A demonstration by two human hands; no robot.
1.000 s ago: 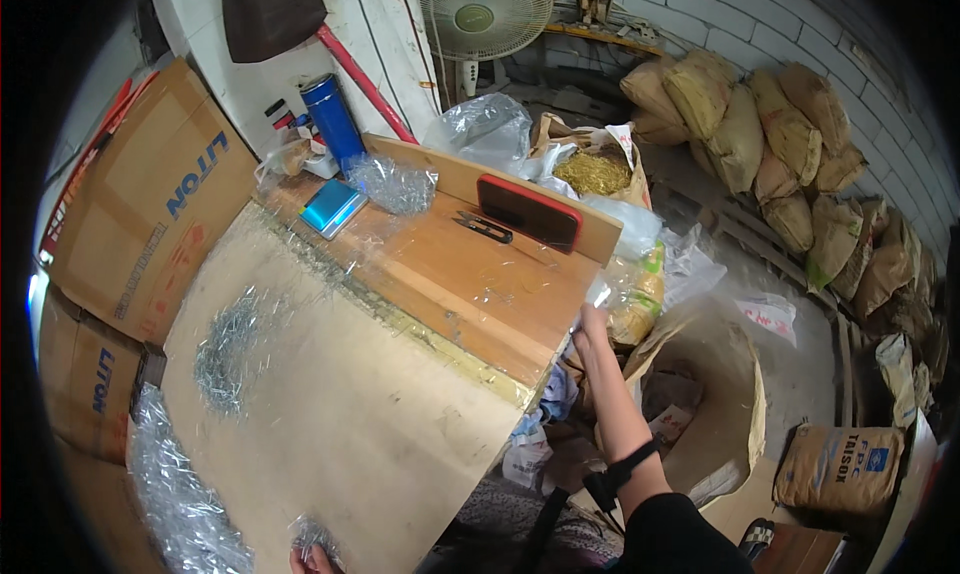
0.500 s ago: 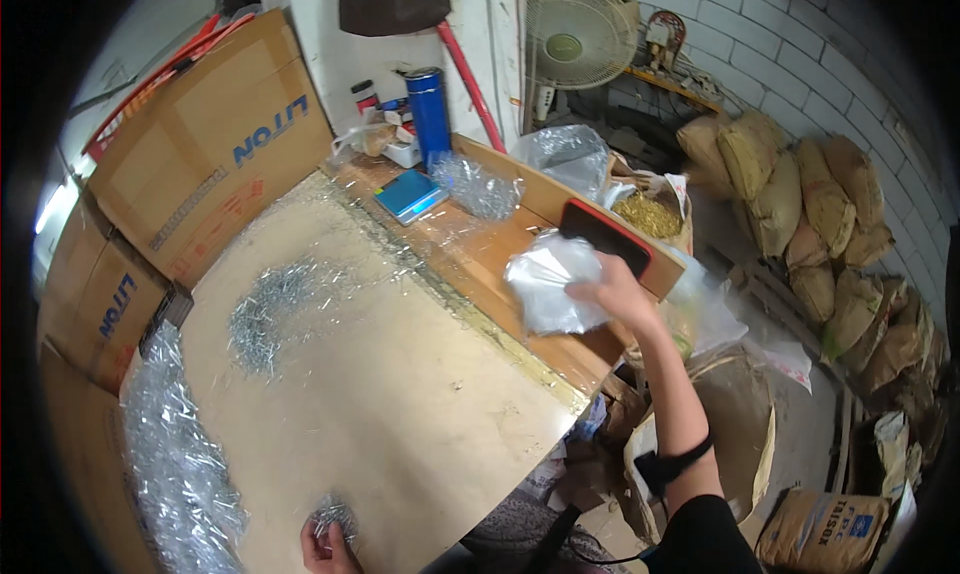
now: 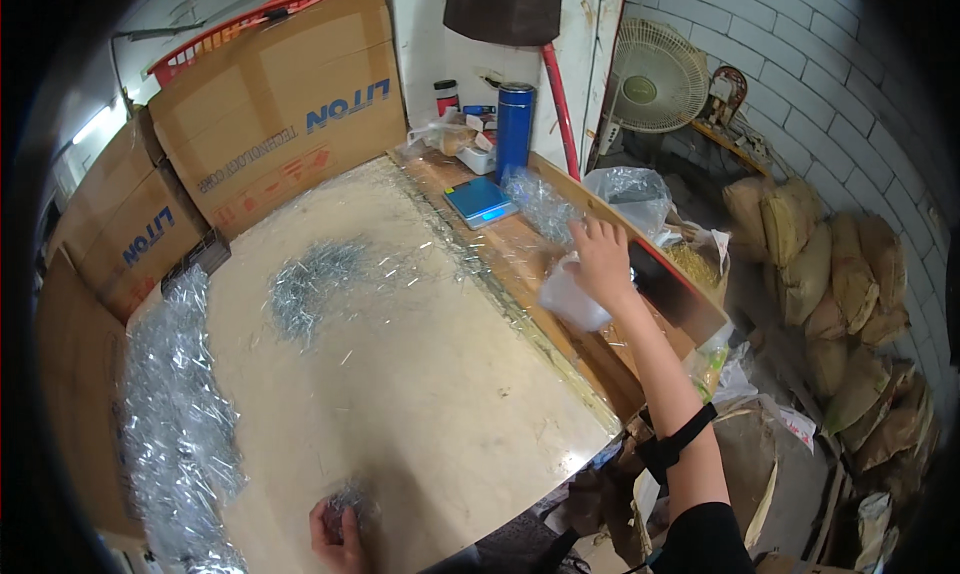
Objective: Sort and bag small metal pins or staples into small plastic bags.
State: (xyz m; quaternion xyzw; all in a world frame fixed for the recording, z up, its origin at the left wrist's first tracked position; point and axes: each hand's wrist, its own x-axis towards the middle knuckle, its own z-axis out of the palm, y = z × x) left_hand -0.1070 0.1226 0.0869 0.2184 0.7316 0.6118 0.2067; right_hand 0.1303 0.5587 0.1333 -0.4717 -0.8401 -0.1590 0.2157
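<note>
My left hand [image 3: 338, 536], at the near edge of the table, closes its fingers and thumb round a small bundle of thin silvery metal pins [image 3: 352, 498]. Whether a clear bag wraps this bundle I cannot tell. Over the wooden ledge on the right, my right hand [image 3: 603, 261] has its fingers stretched forward, slightly bent. Beneath its thumb side lies a stack of clear plastic bags [image 3: 574, 300], partly covered by the hand. A loose heap of silvery pins [image 3: 315, 279] lies on the tabletop [image 3: 430, 394], with single pins scattered towards the ledge.
Long shiny packed pins [image 3: 180, 424] line the left edge beside cardboard boxes [image 3: 285, 124]. On the ledge stand a small blue scale [image 3: 480, 203], a blue flask [image 3: 515, 132] and a clear bag of pins [image 3: 545, 204]. A dark phone-like slab [image 3: 665, 286] leans right of my hand.
My right hand has moved from the right side of the plastic bags to above their far side, its fingers now stretched forward. My left hand keeps the pins. The view has shifted left.
</note>
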